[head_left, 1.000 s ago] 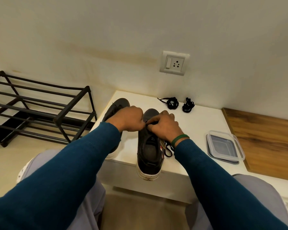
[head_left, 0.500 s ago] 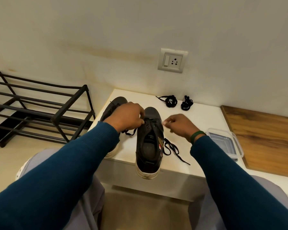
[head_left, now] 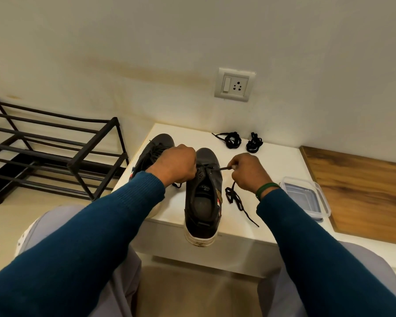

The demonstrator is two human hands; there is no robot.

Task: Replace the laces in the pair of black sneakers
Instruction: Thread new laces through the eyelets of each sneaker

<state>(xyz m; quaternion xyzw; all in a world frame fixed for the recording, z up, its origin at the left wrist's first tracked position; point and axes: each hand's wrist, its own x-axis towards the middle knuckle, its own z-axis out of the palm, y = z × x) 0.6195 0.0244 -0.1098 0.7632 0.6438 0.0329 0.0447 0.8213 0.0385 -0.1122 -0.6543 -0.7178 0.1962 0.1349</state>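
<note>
Right hand (head_left: 249,172) has a pinching grip on the lace (head_left: 222,168), taut from the sneaker (head_left: 202,213); left hand (head_left: 176,167) grips its other end. The sneaker's heel overhangs the surface's (head_left: 272,170) front edge.

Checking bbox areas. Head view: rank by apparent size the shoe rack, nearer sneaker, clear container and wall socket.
Largest to smallest:
1. shoe rack
2. nearer sneaker
3. clear container and wall socket: these look about alike, so they are not ranked.
</note>
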